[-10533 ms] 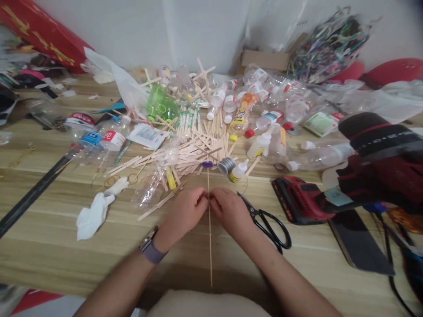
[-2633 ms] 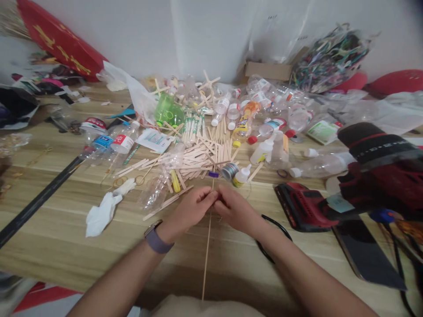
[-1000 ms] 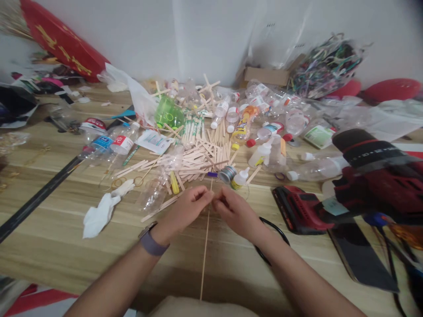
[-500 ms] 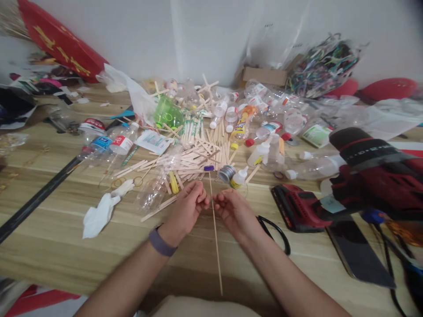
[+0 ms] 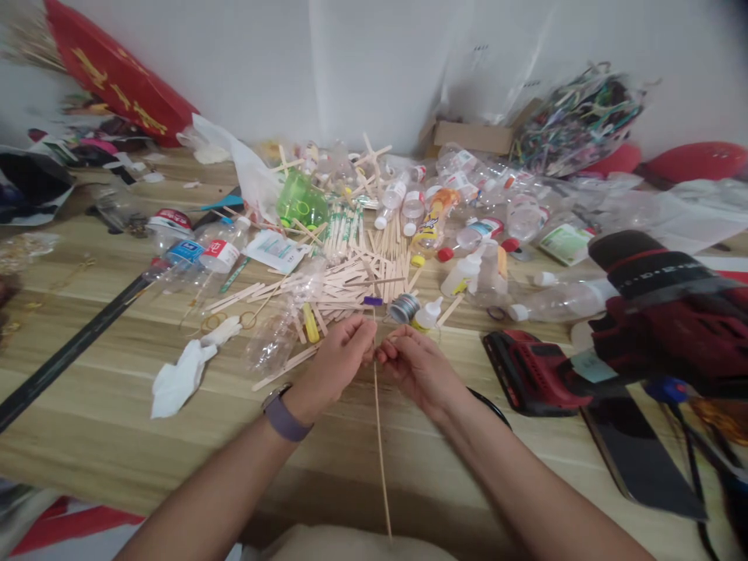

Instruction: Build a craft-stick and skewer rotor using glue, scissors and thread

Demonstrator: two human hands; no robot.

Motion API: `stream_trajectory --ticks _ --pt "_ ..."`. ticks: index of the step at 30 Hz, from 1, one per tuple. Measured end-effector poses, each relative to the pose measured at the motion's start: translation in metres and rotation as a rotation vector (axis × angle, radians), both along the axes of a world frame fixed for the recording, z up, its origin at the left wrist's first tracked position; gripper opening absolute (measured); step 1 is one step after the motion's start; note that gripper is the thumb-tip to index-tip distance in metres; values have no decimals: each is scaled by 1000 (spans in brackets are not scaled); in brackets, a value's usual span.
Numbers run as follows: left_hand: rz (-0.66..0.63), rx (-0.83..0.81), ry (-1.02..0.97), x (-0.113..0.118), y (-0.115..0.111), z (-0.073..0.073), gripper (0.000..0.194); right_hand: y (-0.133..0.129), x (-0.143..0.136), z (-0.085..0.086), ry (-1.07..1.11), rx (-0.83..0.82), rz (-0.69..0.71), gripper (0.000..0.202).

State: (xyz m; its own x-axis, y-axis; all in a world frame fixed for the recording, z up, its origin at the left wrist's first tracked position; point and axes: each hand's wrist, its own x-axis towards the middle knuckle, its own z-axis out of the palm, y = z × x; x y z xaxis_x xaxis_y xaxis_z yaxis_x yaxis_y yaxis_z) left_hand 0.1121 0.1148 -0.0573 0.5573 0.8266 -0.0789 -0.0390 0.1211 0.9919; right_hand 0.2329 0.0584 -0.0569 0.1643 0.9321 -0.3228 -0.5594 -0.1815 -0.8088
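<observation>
A long thin wooden stick (image 5: 381,452) runs from between my hands down toward my body. At its far end sits a small purple bottle cap (image 5: 372,301). My left hand (image 5: 336,362) is closed, thumb and fingers pinching at the stick just below the cap. Close beside it, my right hand (image 5: 418,370) is closed too, its fingertips pressed together against the stick's right side; whatever they pinch is too small to make out. A spool of grey wire (image 5: 403,308) and a small glue bottle (image 5: 428,313) lie just beyond my right hand.
Flat wooden sticks (image 5: 351,276) are heaped ahead, with plastic bottles (image 5: 526,218) around them. A red power drill (image 5: 538,370) and a phone (image 5: 640,452) occupy the right. White tissue (image 5: 181,378) and a dark bar (image 5: 75,343) lie left.
My hands have drawn closer together around the stick, the right moving slightly up and inward. The view has shifted a little, and the stick's near end sits slightly lower.
</observation>
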Motion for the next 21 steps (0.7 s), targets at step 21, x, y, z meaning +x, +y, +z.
stream_trajectory --ticks 21 --pt "-41 269 207 5 2 12 33 0 11 5 -236 33 103 19"
